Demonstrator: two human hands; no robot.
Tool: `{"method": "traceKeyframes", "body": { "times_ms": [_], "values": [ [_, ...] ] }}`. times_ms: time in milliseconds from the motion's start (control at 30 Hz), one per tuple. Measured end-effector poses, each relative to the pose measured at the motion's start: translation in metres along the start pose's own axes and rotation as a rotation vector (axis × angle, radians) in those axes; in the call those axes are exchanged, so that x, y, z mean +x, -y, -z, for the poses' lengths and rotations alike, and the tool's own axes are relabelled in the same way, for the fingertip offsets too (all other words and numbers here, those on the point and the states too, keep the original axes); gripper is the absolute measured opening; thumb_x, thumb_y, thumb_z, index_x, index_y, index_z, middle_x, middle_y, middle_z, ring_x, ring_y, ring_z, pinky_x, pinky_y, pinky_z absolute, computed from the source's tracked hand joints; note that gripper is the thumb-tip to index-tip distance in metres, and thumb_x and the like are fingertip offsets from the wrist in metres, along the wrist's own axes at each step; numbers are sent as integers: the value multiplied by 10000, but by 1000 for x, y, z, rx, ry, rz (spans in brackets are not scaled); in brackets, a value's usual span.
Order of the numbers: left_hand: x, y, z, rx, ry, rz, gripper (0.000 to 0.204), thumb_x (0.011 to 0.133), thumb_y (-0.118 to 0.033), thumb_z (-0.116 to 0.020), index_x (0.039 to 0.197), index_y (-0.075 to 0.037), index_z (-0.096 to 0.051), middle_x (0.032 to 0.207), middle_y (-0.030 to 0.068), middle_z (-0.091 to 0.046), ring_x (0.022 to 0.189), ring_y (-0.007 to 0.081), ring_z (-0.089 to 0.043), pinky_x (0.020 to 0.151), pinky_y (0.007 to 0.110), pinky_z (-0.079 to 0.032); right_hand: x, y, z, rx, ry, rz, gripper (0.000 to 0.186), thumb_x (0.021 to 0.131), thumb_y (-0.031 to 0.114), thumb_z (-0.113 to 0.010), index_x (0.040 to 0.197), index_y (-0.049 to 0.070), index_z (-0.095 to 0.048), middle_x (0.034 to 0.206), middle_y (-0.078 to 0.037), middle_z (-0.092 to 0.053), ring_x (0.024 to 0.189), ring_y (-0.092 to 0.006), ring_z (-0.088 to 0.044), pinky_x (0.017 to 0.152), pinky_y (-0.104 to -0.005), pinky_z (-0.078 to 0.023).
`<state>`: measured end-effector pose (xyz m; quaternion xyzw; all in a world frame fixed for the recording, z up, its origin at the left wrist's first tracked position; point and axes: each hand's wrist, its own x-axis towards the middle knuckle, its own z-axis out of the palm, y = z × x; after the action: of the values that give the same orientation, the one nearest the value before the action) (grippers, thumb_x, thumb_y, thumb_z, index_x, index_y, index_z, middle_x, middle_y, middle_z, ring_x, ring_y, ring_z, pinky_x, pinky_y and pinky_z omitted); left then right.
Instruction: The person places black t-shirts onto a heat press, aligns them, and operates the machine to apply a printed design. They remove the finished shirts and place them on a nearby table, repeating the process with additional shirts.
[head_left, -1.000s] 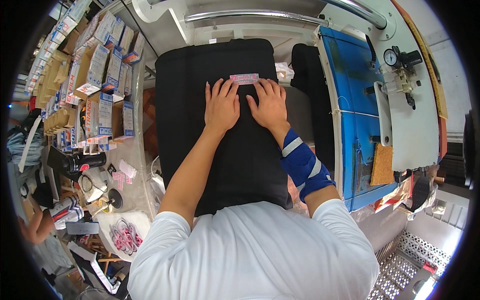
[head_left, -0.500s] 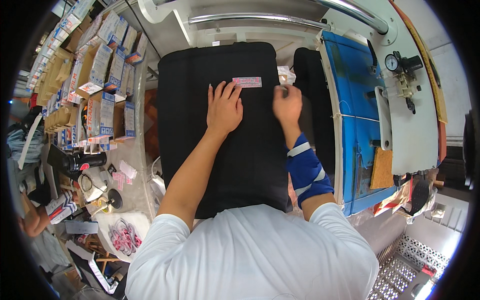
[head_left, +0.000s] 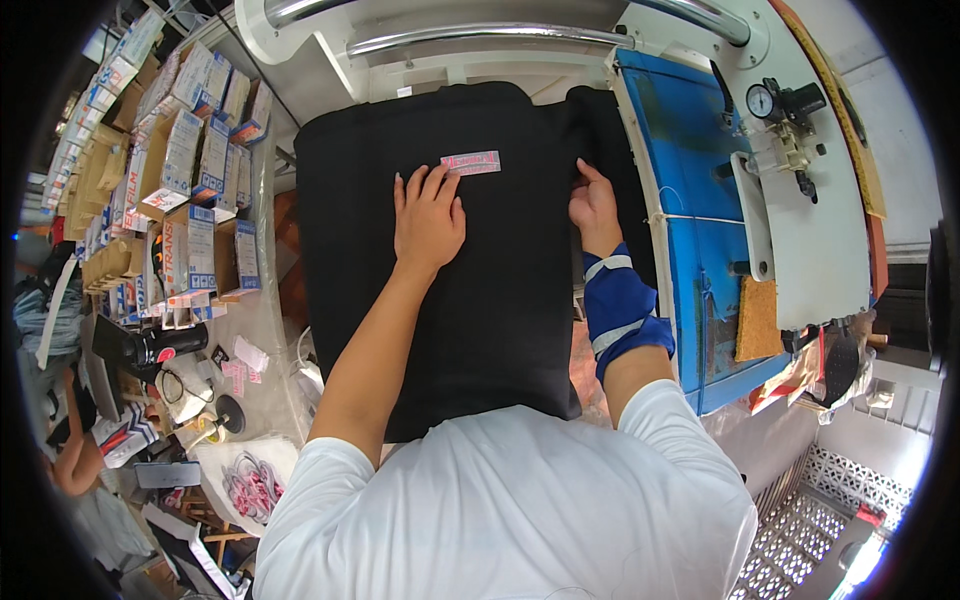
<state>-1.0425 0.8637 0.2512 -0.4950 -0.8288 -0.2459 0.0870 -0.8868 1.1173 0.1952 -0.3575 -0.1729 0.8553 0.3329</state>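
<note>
Black cloth [head_left: 490, 300], apparently a garment, is spread in front of me. A small pink-and-silver printed transfer [head_left: 471, 162] lies on its upper part. My left hand [head_left: 430, 222] rests flat on the cloth, fingers spread, with the fingertips at the transfer's left end. At the cloth's right side, my right hand [head_left: 596, 205] has its fingers curled at a fold, apparently gripping the fabric; some fingers are hidden. A blue sleeve band with pale stripes [head_left: 625, 305] wraps my right forearm.
To the right stands a blue padded platen [head_left: 690, 170] beside a white machine plate with a pressure gauge [head_left: 760, 100]. Chrome bars [head_left: 490, 35] cross the back. Stacked cardboard boxes [head_left: 185, 160] fill the left, above a table with pink scraps [head_left: 240, 375]. Another person's arm [head_left: 80, 450] shows far left.
My right hand has turned and opened out of its fist shape, now at a fold of cloth. Black cloth covers the gap where white pieces showed. The left hand stays by the transfer.
</note>
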Motion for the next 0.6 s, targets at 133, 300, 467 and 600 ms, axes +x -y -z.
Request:
{"method": "traceKeyframes", "body": {
  "times_ms": [133,300,467,600],
  "values": [
    [2,-3,4,0,4,-9,404,942,-180,-594,1327,-62,-629,1415,97,-562,1367,343,-465,1203,613,-268,-2,-5,15,-40,-102,138,443,890,38,-711,1313,2,-586,1318,-177,-623,1246,-352,-580,1134,-480,-419],
    [-1,-1,1,1,-23,-5,404,934,-175,-605,1321,-63,-631,1410,100,-565,1362,344,-472,1198,611,-278,-46,-26,-16,-1483,-341,741,336,870,128,-709,1191,37,-678,1302,-170,-604,1256,-377,-544,1059,-448,-438],
    [0,-2,1,-2,-11,9,403,936,-177,-601,1323,-71,-641,1418,93,-570,1374,335,-470,1200,597,-274,-97,-68,-69,-1718,174,1138,348,887,126,-668,1224,43,-670,1385,-142,-581,1326,-378,-483,1088,-514,-404],
    [0,-1,2,-7,-15,3,408,930,-180,-611,1323,-74,-639,1408,94,-574,1367,339,-475,1198,603,-276,-97,-76,-71,-1980,303,1156,493,940,270,-626,1385,62,-586,1472,-145,-531,1409,-384,-415,1159,-503,-342]
  ]
}}
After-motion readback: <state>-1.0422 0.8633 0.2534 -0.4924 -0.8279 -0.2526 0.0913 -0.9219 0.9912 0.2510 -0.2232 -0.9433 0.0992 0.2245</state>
